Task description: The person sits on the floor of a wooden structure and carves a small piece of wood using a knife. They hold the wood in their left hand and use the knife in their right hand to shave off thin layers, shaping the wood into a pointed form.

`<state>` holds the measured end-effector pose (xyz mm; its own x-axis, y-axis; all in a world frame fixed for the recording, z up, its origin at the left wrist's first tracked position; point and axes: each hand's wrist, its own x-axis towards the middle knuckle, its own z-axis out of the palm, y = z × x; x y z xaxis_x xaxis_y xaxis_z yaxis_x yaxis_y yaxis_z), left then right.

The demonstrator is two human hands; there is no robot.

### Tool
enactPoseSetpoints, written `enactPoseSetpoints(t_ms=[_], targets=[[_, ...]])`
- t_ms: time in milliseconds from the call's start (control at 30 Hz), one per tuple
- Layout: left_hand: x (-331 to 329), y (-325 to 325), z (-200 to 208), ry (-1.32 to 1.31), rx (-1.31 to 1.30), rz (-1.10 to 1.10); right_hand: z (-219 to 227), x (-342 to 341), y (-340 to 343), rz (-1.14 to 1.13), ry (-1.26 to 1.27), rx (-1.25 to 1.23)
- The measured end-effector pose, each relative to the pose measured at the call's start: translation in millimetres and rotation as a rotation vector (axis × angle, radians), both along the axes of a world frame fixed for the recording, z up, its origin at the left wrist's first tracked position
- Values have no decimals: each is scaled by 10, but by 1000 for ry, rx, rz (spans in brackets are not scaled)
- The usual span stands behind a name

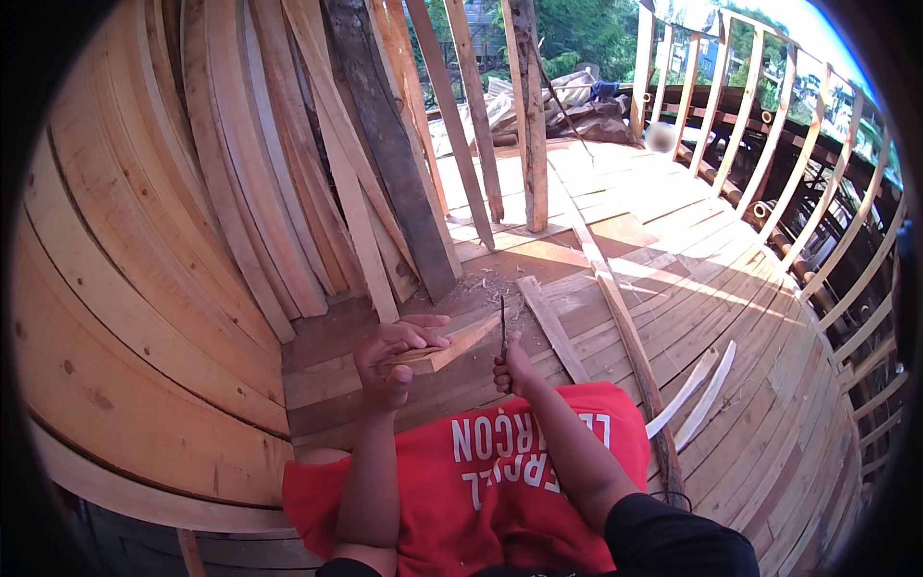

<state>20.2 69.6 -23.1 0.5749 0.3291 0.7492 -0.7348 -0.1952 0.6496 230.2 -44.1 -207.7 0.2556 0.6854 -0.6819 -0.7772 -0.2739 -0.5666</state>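
Note:
My left hand [386, 363] grips a short, pale piece of wood [457, 346] by its near end, with the fingers over the top and the thumb below. The piece tilts up and points away to the right. In my right hand [517, 371], closed around its handle, is a knife [503, 322] with a thin dark blade pointing up, seen nearly edge-on. The blade stands just right of the wood's far end; I cannot tell whether they touch. Red cloth [433, 462] with white lettering lies across my lap, under both forearms.
Wood shavings [490, 287] litter the plank floor [731, 404] ahead. A short board [553, 327] and a long batten [615, 317] lie to the right, near two pale curved strips [707, 394]. Upright boards [260, 154] lean at left beside a plank wall [144, 317]. A slatted railing [798, 163] bounds the right.

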Motion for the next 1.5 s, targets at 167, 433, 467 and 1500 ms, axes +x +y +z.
enactPoseSetpoints(t_ms=[167, 433, 467, 1500], targets=[[-54, -456, 262, -44, 237, 71, 111, -90, -116, 84, -12, 102], [-17, -788, 225, 56, 470, -215, -360, -304, 26, -147, -293, 293], [-53, -794, 217, 78, 453, -220, -424, -128, -38, -51, -137, 307], [-1107, -363, 797, -172, -148, 285, 387, -329, -315, 191, -58, 97]])
